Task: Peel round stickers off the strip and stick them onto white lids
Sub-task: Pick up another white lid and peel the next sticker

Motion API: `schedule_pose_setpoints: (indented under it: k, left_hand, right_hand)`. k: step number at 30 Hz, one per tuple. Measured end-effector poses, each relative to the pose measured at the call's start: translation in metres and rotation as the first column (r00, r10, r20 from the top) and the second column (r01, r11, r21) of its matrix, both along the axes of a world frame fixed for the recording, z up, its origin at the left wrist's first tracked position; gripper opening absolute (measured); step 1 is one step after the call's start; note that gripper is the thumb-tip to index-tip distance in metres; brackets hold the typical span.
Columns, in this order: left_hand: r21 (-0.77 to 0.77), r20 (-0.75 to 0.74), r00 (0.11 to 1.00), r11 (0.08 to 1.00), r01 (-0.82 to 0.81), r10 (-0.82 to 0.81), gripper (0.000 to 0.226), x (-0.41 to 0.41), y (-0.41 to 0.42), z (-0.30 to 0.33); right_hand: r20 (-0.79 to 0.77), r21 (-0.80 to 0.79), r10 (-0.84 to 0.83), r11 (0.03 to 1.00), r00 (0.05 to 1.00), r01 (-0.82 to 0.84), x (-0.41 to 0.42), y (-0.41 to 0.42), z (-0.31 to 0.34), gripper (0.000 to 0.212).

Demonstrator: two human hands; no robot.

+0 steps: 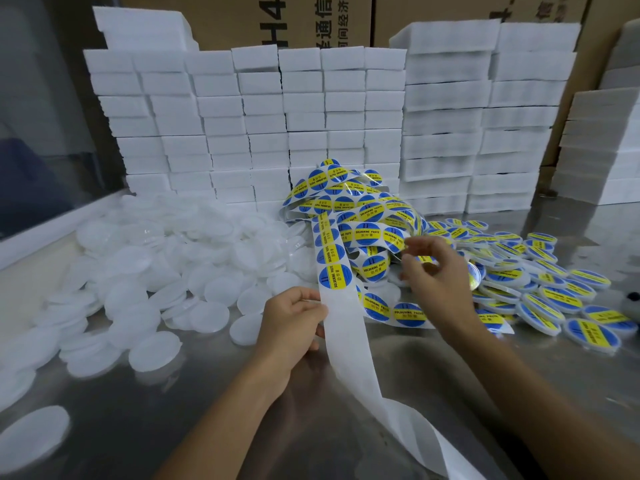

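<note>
many plain white lids lie heaped on the left side of the steel table, spilling toward the near left corner. behind them, stacks of white foam blocks stand as a wall across the back, with brown cardboard boxes above.

near the middle, the left hand holds the sticker strip by its left edge, thumb on the front and fingers curled behind the bare white backing. just above the grip, a round blue and yellow sticker reading "soldering paste" sits on the strip, and more follow up the strip toward the tangled pile of strip that rests against the foam blocks. below the hand the empty backing trails down across the table toward the near edge, twisting once.

right of the strip, the right hand is raised over the loops, fingers bent and spread, thumb and forefinger drawn close around something with a yellow patch; i cannot tell whether that is a peeled sticker or part of the strip behind it.

further right, labelled lids, each carrying a blue and yellow sticker, lie overlapping in a spread that reaches the right edge. more foam stacks stand at the far right.
</note>
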State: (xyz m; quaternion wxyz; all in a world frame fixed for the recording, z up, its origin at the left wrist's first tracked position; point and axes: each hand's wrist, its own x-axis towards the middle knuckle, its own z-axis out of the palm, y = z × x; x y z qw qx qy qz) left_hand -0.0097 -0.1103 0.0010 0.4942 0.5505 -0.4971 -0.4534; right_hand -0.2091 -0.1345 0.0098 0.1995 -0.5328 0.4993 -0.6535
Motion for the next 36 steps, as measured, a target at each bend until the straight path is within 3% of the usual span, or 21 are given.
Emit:
schedule_pose_setpoints:
  k: [5, 9, 16, 36]
  left_hand:
    - [-0.022, -0.032, 0.999, 0.999, 0.024, -0.025, 0.017, 0.0, 0.001, 0.001]
    - [-0.051, -0.069, 0.996, 0.997, 0.056, -0.059, 0.019, -0.002, 0.003, 0.003]
    - [-0.051, -0.075, 0.987, 0.989, 0.136, -0.139, 0.031, -0.002, 0.003, 0.003]
    - [-0.129, 0.072, 0.99, 0.983, 0.129, -0.121, 0.029, -0.002, 0.005, 0.002]
  right_hand:
    - [-0.462, -0.194, 0.046, 0.969, 0.886, -0.152, 0.031, 0.013, -0.006, 0.016]
    - [-0.632, -0.2, 0.045, 0.955, 0.774, -0.219, 0.038, 0.016, -0.012, 0.014]
    - [-0.714, -0.248, -0.02, 0.942, 0.7, -0.227, 0.041, 0.021, -0.009, 0.012]
    - [-0.803, -0.328, -0.221, 0.939, 0.553, -0.101, 0.044, 0.023, -0.007, 0.006]
